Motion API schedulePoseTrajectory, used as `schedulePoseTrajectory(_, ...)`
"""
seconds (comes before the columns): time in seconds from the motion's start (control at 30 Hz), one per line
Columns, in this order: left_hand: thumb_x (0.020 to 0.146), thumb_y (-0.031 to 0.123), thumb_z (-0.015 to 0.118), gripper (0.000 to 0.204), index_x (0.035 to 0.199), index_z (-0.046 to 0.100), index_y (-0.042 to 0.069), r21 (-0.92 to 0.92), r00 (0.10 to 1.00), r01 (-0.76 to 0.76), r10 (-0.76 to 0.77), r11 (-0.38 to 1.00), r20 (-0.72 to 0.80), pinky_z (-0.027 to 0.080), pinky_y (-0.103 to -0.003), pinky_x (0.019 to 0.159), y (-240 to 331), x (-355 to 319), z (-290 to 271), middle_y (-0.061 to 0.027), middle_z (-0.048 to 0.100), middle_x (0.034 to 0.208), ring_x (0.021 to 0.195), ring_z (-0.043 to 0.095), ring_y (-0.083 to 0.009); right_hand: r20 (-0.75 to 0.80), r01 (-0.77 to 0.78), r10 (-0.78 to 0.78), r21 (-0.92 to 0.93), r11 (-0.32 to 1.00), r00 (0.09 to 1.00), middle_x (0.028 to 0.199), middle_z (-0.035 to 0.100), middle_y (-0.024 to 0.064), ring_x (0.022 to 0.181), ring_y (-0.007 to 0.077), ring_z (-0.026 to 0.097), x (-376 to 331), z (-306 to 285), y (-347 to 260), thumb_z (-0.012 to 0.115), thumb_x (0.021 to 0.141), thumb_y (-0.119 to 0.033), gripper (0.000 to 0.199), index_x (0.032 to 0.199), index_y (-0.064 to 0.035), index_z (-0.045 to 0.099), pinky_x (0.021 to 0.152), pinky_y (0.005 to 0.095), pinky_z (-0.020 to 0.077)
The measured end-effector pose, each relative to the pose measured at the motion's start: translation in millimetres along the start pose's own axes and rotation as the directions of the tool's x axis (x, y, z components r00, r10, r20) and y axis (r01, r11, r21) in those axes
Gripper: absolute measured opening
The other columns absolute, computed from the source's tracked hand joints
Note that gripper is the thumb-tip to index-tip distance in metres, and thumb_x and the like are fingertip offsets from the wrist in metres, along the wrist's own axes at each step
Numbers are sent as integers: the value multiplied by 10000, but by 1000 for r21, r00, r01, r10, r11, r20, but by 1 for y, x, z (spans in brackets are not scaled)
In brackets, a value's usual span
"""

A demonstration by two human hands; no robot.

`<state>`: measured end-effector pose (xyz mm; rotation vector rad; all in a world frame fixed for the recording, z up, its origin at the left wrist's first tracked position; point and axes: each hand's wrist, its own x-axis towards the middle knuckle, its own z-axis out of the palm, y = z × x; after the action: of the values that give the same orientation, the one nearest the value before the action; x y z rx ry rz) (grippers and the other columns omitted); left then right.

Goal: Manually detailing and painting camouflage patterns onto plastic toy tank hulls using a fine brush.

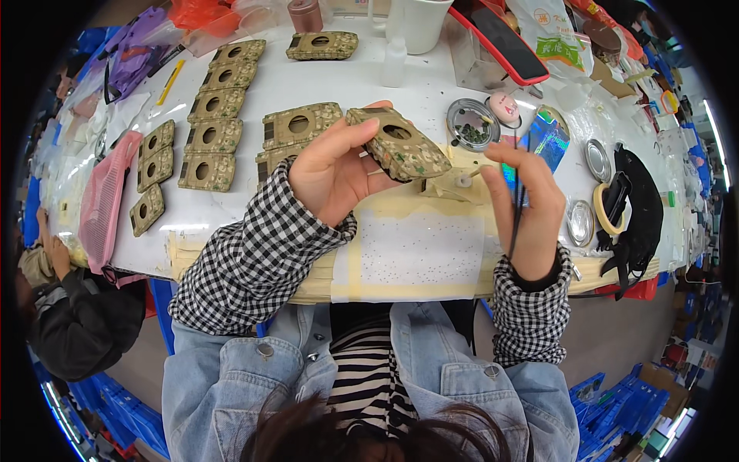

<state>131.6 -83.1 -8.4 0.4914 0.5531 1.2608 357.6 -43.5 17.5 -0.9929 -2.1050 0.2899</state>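
Observation:
My left hand [332, 175] is closed around a camouflage toy tank hull [402, 148], a flat angular shell with a round hole in its top, held tilted above the table. To the right my right hand [533, 202] is raised, with slim dark tweezers [519, 185] lying between thumb and fingers; their tips are hard to make out. Between the hands, a small pot [462, 180] with a thin stick in it stands on the taped table. Beyond that sits a clear round dish [472, 125] of small dark green pieces. White paper [419, 248] dotted with tiny specks lies below my hands.
Several camouflage hulls [208, 135] stand in rows at left, two more hulls [299, 123] beside my left hand. A pink mesh bag [112, 202] lies far left. A red-edged phone [500, 42], a white mug [419, 23] and metal lids [581, 222] are farther out. Another person [85, 316] sits at left.

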Motion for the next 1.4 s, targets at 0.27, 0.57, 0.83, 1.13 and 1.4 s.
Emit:
schedulePoseTrajectory(0.27,939,223,403,487,1347,278,-12,-17,1000,-6,6,1000,2,401,-421,1007,1,-2,1,-224,401,1318,1217,442,-309,12,-61,60,166,984,998,823,644,97,752,150,597,17,-24,9,622,837,-50,97,862,38,590,702,243,449)
schedulePoseTrajectory(0.57,936,205,402,459,1327,304,-13,-9,999,-27,27,1000,-23,396,-437,1009,1,-1,0,-224,426,1292,1204,453,-321,215,197,-125,-357,913,969,727,576,109,665,191,568,136,-13,88,708,776,-381,436,844,1,511,615,274,454)
schedulePoseTrajectory(0.83,937,185,401,425,1305,325,-13,-20,999,-34,33,999,-24,398,-454,1004,1,1,-1,-217,451,1261,1184,469,-306,256,229,-134,-393,891,957,724,549,122,654,234,544,182,27,141,710,687,-566,605,823,-21,487,611,328,440)
schedulePoseTrajectory(1.13,937,177,400,412,1301,332,-5,-23,999,-29,28,999,-37,398,-455,1003,2,-1,-1,-203,465,1251,1175,477,-290,270,158,-53,-386,909,961,759,552,115,697,232,548,184,25,139,695,688,-587,629,870,-16,504,649,331,444)
schedulePoseTrajectory(1.4,934,171,407,411,1301,335,-1,-32,999,-21,20,999,-30,398,-457,1004,2,1,-2,-202,467,1252,1172,480,-286,155,182,-147,-241,953,977,766,590,81,684,183,567,179,14,164,660,700,-626,638,884,-23,563,644,300,460)
